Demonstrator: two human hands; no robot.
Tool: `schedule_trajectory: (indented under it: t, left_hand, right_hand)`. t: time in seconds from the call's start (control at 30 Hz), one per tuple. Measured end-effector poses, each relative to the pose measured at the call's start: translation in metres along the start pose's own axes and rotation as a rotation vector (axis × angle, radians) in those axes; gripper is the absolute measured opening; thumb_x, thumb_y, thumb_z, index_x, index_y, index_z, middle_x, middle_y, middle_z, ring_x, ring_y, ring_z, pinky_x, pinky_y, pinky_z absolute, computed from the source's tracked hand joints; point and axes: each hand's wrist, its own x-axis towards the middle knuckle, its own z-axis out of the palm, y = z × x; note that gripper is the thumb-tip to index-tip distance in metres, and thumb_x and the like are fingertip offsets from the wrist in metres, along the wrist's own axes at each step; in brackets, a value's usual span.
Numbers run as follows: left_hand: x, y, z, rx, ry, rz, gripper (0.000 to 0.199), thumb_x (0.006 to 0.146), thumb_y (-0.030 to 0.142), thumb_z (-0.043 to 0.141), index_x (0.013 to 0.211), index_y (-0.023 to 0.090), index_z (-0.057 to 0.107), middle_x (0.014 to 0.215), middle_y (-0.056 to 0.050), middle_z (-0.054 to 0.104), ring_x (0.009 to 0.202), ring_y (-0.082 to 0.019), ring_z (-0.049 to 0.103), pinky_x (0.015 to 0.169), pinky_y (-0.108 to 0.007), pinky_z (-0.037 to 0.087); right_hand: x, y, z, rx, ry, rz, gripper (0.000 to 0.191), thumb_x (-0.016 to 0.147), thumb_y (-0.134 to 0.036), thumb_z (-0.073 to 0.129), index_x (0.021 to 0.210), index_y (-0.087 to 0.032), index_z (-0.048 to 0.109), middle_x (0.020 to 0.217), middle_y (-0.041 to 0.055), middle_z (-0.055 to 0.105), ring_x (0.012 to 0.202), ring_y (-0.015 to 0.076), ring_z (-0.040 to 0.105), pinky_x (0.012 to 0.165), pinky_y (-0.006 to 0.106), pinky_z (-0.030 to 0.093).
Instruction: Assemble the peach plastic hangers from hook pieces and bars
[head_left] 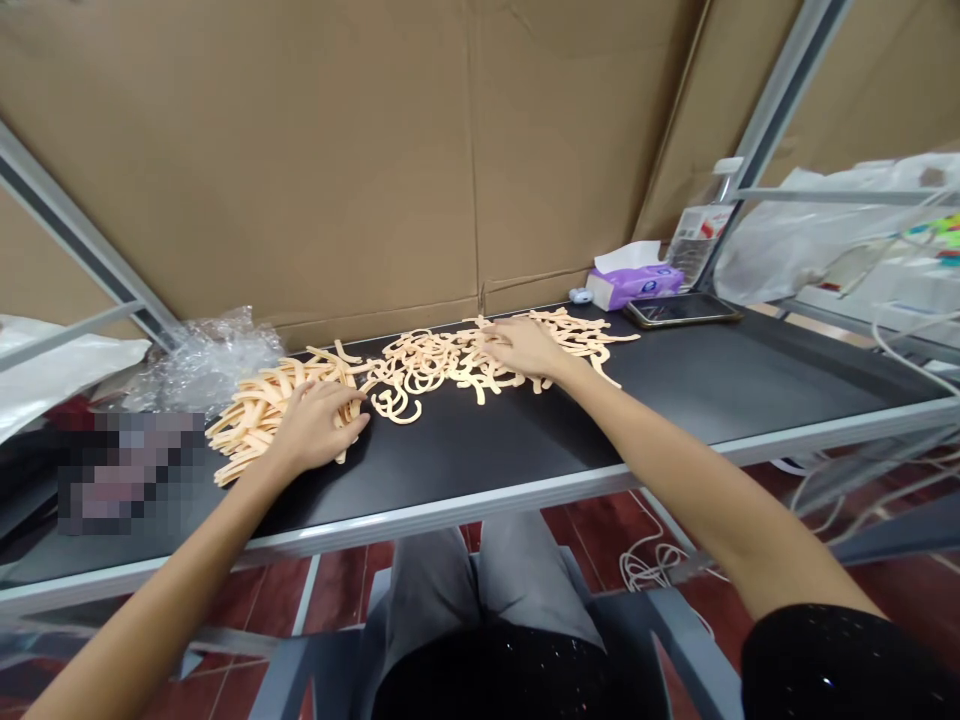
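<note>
Many beige, flat, curved strips, soft-looking like foam or rubber, lie on the black tabletop (480, 450). On the left they form a dense heap of strips (259, 405), laid roughly alongside each other. My left hand (319, 425) rests on this heap's right side, fingers loosely spread over it and thumb out to the right. Curled beige pieces (420, 360) form a looser pile in the middle. My right hand (525, 345) reaches into that pile from the right, fingers bent and drawn together at the strips. What lies between its fingertips is hidden.
Crumpled clear plastic (217, 350) lies behind the left heap, near a blurred-out patch (127, 470). At the back right are a purple tissue pack (637, 285), a phone (682, 310), a small white case (580, 296) and a bottle (701, 235). Cardboard (360, 160) walls the back.
</note>
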Motion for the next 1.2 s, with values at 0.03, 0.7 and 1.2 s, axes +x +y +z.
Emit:
schedule_trajectory:
  t: [0.03,0.7,1.2]
  left_hand:
    - [0.002,-0.001,0.001,-0.001,0.007,0.007,0.043,0.09,0.051,0.05,0.111,0.022,0.073,0.12,-0.012,0.076,0.121,-0.035,0.065,0.115,-0.061,0.036]
    - [0.008,-0.001,0.007,-0.016,0.037,-0.007,0.035,0.089,0.045,0.051,0.101,0.023,0.075,0.115,-0.01,0.078,0.115,-0.033,0.069,0.107,-0.054,0.045]
    - [0.014,0.014,-0.008,-0.005,0.303,0.019,0.044,0.102,0.041,0.039,0.093,0.019,0.076,0.099,-0.012,0.077,0.1,-0.027,0.066,0.103,-0.048,0.045]
  right_hand:
    - [0.0,-0.003,0.001,0.015,-0.002,-0.009,0.051,0.104,-0.042,0.041,0.149,-0.025,0.061,0.154,0.0084,0.059,0.139,0.0309,0.052,0.116,0.048,0.036]
    - [0.003,-0.008,0.014,0.008,0.043,-0.067,0.046,0.101,-0.031,0.043,0.134,-0.018,0.072,0.145,0.0111,0.066,0.137,0.0316,0.054,0.114,0.048,0.039]
    - [-0.027,-0.089,0.011,0.191,0.142,-0.513,0.033,0.103,-0.036,0.051,0.111,-0.019,0.078,0.118,0.0095,0.074,0.117,0.0237,0.06,0.111,0.041,0.04]
